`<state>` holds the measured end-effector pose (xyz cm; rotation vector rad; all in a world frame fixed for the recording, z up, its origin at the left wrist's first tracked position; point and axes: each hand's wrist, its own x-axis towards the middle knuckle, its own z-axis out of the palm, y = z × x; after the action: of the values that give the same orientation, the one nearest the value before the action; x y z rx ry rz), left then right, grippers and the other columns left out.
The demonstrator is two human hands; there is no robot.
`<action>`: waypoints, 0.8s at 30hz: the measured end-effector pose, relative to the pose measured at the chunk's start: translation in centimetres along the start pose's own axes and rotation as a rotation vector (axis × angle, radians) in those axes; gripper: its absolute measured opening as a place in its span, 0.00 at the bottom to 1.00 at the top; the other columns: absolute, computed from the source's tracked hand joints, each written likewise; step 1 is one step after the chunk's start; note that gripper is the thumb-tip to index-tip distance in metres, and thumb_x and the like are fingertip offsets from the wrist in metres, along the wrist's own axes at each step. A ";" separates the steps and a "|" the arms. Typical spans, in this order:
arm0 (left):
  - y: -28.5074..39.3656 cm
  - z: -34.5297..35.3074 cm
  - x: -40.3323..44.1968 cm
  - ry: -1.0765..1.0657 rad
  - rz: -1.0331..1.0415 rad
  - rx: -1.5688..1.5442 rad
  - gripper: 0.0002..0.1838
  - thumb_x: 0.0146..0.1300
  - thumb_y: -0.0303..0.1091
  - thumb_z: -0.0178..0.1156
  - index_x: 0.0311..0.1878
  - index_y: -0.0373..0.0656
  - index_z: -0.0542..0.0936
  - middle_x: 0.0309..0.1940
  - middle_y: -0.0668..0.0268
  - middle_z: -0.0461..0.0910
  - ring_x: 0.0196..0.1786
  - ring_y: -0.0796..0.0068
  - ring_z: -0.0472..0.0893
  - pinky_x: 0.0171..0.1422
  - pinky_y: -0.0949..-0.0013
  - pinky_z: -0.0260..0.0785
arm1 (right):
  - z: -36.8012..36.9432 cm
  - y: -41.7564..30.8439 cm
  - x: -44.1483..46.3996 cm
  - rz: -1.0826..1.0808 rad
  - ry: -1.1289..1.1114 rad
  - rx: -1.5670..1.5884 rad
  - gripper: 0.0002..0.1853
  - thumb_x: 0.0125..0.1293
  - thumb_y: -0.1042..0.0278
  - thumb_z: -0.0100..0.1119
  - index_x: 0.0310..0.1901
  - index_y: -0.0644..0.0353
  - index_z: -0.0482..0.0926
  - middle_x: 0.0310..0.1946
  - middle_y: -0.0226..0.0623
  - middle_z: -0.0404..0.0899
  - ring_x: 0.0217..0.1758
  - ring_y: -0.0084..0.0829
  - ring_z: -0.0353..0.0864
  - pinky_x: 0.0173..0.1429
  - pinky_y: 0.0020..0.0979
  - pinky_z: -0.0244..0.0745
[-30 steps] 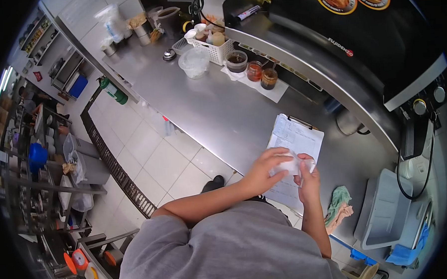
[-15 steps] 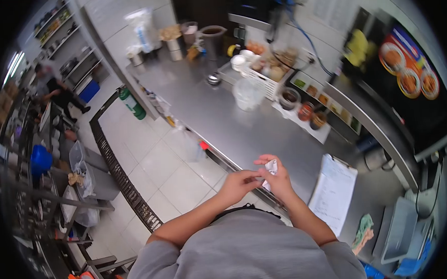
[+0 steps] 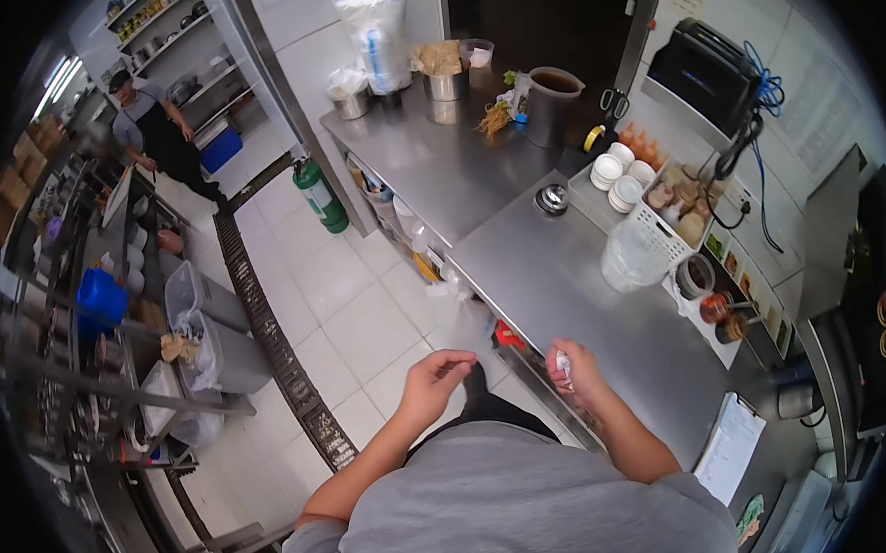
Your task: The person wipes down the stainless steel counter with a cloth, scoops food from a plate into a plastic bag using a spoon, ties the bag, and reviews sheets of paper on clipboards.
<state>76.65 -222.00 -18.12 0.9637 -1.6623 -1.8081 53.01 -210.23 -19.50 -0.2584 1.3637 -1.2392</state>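
My right hand is closed around a small crumpled white paper, beside the front edge of the steel counter. Most of the paper is hidden in the fingers. To its left, my left hand hovers over the floor in front of my body. Its fingers are loosely bent, with a small gap to the thumb, and nothing shows in them. The two hands are apart.
On the counter are a call bell, a clear plastic tub, a white basket, a dark jug and a clipboard. A fire extinguisher stands on the floor. Another person is at the far left.
My hands have separated: the left came away from the paper, which stays in the right. The view has turned left, and the other person now stands more upright, facing this way.
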 end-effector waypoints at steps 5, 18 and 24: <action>1.2 -4.9 11.0 -0.122 -0.014 0.021 0.09 0.64 0.24 0.57 0.46 0.35 0.79 0.41 0.64 0.81 0.45 0.77 0.78 0.53 0.73 0.70 | 0.3 -5.4 9.2 -0.158 0.074 0.047 0.08 0.57 0.67 0.47 0.36 0.59 0.71 0.13 0.25 0.61 0.11 0.17 0.54 0.13 0.22 0.47; 5.1 -24.4 33.7 0.291 -0.011 0.169 0.11 0.61 0.29 0.58 0.46 0.37 0.80 0.38 0.63 0.82 0.40 0.76 0.79 0.46 0.73 0.70 | 18.5 -19.3 35.2 -0.263 -0.244 -0.063 0.21 0.61 0.79 0.48 0.58 0.59 0.66 0.40 0.33 0.73 0.32 0.21 0.68 0.31 0.24 0.66; 7.9 -34.0 53.5 0.299 0.324 0.779 0.13 0.55 0.30 0.61 0.46 0.42 0.80 0.39 0.59 0.78 0.40 0.64 0.78 0.46 0.63 0.71 | 21.8 -22.6 42.7 -0.131 -0.046 -0.200 0.10 0.66 0.62 0.57 0.35 0.60 0.75 0.18 0.22 0.64 0.17 0.13 0.55 0.17 0.19 0.48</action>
<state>68.66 -285.35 -19.32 1.1058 -2.1938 -0.7453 48.33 -262.96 -21.02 -0.5202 1.4506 -1.1966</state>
